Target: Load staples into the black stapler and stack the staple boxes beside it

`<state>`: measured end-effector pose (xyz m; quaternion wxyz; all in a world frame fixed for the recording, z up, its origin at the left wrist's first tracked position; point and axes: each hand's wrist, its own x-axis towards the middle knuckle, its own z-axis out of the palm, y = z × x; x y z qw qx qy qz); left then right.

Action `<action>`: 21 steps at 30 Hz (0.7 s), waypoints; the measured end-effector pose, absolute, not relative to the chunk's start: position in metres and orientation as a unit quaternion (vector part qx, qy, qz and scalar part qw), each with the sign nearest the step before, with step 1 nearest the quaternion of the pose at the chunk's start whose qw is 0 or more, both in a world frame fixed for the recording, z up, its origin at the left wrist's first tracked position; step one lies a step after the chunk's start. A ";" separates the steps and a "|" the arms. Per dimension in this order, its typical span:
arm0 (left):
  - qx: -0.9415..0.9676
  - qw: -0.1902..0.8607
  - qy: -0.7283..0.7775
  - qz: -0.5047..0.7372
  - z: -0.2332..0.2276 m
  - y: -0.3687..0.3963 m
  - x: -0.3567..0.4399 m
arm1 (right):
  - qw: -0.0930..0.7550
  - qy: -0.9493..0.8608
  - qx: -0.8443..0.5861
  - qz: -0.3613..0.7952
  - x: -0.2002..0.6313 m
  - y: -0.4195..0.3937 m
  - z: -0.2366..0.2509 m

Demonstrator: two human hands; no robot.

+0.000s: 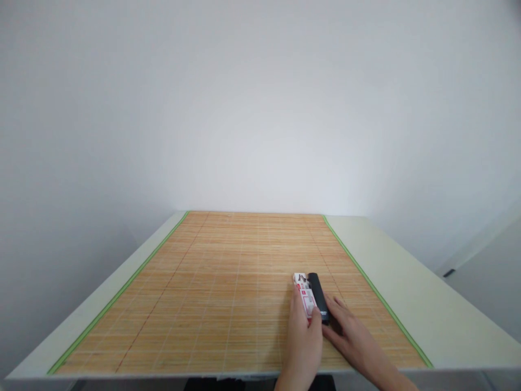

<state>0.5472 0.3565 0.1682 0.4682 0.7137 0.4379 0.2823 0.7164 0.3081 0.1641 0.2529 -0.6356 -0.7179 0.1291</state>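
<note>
My left hand [304, 338] is closed around a small white box [308, 300] with red print and a dark picture at its far end. Thumb and fingers grip the box along its near part. Right beside it lies a long black object [317, 290], which looks like a stapler, with small white lettering at its near end. My right hand [349, 330] has its fingertips at the near right side of this black object, thumb and forefinger bent about its end. Both items sit side by side, low over or on the bamboo mat [211, 293]; I cannot tell which.
Green edging [366, 277] borders the mat, which covers the middle of a white table [378, 255]. A white wall [260, 108] stands behind the table. At the far right, a small dark fitting [449, 272] shows on a pale surface.
</note>
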 end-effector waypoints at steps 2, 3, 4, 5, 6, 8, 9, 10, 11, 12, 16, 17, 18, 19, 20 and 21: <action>0.686 0.494 0.451 0.285 0.167 0.356 0.570 | 0.250 -0.706 -0.649 0.135 0.738 0.304 0.167; 0.679 0.506 0.448 0.287 0.167 0.355 0.581 | 0.249 -0.700 -0.655 0.140 0.748 0.302 0.169; 0.681 0.513 0.437 0.287 0.167 0.355 0.590 | 0.247 -0.696 -0.659 0.144 0.757 0.300 0.170; 0.686 0.515 0.427 0.287 0.167 0.355 0.598 | 0.245 -0.692 -0.663 0.146 0.764 0.299 0.172; 0.690 0.513 0.422 0.286 0.167 0.354 0.605 | 0.244 -0.690 -0.665 0.148 0.771 0.298 0.174; 0.700 0.507 0.420 0.277 0.169 0.354 0.614 | 0.245 -0.689 -0.664 0.154 0.781 0.297 0.176; 0.704 0.505 0.418 0.271 0.171 0.354 0.616 | 0.249 -0.687 -0.664 0.158 0.784 0.297 0.176; 0.708 0.505 0.415 0.267 0.173 0.354 0.616 | 0.254 -0.685 -0.664 0.162 0.787 0.297 0.176; 0.712 0.505 0.410 0.264 0.175 0.354 0.614 | 0.259 -0.682 -0.663 0.167 0.788 0.297 0.176; 0.718 0.503 0.403 0.263 0.177 0.355 0.610 | 0.264 -0.680 -0.663 0.170 0.788 0.297 0.176; 0.763 0.468 0.352 0.276 0.184 0.367 0.573 | 0.276 -0.680 -0.658 0.167 0.784 0.296 0.178; 0.781 0.450 0.335 0.276 0.185 0.373 0.562 | 0.278 -0.679 -0.659 0.166 0.783 0.296 0.178; 0.802 0.426 0.321 0.268 0.185 0.379 0.551 | 0.279 -0.676 -0.661 0.165 0.783 0.296 0.178; 0.821 0.402 0.315 0.255 0.184 0.385 0.542 | 0.279 -0.674 -0.664 0.163 0.782 0.296 0.177; 0.837 0.378 0.314 0.241 0.184 0.390 0.535 | 0.279 -0.671 -0.667 0.161 0.782 0.296 0.177; 0.850 0.356 0.313 0.229 0.183 0.395 0.529 | 0.279 -0.670 -0.669 0.158 0.782 0.296 0.176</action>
